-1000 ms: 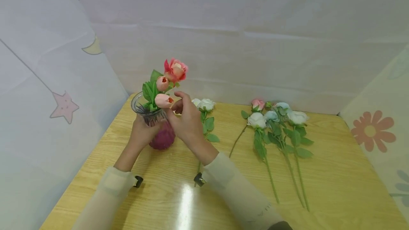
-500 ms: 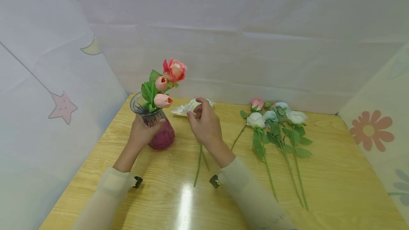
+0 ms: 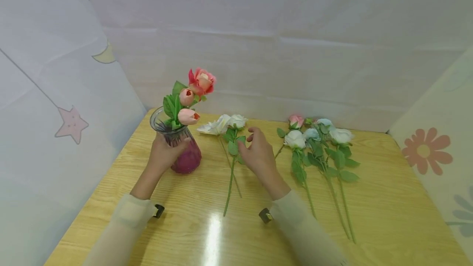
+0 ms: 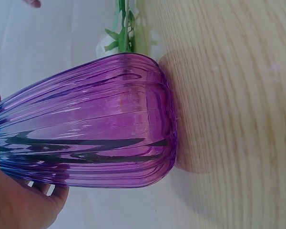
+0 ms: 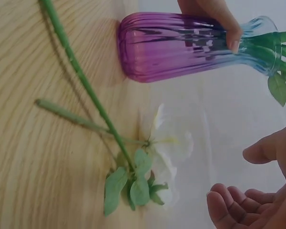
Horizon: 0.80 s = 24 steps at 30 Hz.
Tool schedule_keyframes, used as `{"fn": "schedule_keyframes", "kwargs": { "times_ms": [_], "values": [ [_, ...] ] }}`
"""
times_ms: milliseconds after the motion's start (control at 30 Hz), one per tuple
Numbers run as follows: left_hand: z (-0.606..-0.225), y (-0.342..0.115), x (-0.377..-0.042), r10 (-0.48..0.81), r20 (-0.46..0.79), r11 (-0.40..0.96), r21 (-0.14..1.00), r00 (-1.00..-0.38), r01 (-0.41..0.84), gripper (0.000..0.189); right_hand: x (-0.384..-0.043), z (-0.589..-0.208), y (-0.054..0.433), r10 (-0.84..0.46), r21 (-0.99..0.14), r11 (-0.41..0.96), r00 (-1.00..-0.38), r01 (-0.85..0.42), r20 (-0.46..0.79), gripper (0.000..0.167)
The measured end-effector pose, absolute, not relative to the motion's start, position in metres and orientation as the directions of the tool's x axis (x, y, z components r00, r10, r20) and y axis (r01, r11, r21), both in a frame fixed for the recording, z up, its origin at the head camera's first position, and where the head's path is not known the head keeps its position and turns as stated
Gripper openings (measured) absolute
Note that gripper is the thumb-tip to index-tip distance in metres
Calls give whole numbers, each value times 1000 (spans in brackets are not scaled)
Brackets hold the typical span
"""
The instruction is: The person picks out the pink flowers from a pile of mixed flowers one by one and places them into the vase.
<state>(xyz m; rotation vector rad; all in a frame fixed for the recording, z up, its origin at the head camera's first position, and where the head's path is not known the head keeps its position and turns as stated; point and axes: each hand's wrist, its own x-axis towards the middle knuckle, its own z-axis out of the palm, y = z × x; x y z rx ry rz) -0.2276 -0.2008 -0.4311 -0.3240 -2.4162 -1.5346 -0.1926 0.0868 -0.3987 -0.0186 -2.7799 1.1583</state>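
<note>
A ribbed glass vase (image 3: 186, 157), purple at the base and clear bluish at the rim, stands upright on the table. My left hand (image 3: 162, 153) grips its neck, as the right wrist view also shows. Out of the vase rise two pale pink tulips (image 3: 189, 116) and a coral-pink rose (image 3: 202, 82). My right hand (image 3: 258, 151) is beside a white rose (image 3: 237, 121) lying on the table, near its leaves. In the right wrist view its fingers (image 5: 224, 205) are loosely bent with nothing between them. A white open-petalled flower (image 3: 214, 126) lies left of that rose, their stems crossing.
To the right lie a white rose (image 3: 295, 139), a pink rose (image 3: 296, 120), a pale blue flower (image 3: 312, 134) and another white rose (image 3: 341, 135), stems toward the front. The wooden table (image 3: 177, 225) meets a pale cloth backdrop (image 3: 258, 69) behind and at the sides.
My right hand has moved away from the tulips, rightward and toward me, uncovering the white flowers. The left hand keeps holding the vase in the same place.
</note>
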Motion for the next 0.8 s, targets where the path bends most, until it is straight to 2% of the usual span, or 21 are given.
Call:
{"fn": "schedule_keyframes", "kwargs": {
  "times_ms": [200, 500, 800],
  "values": [
    [-431, -201, -227, 48, 333, 415, 851, -942, 322, 81, -192, -407, 101, 97, -671, 738, -995, 65, 10, 59],
    [-431, -200, -228, 51, 330, 414, 852, -942, 321, 81, -191, -418, 123, 114, -604, 790, -993, 104, -22, 61],
    [-430, -199, -226, 43, 328, 411, 855, -944, 316, 82, -189, -432, 140, 133, -537, 825, -984, 178, -122, 63]
  ]
}}
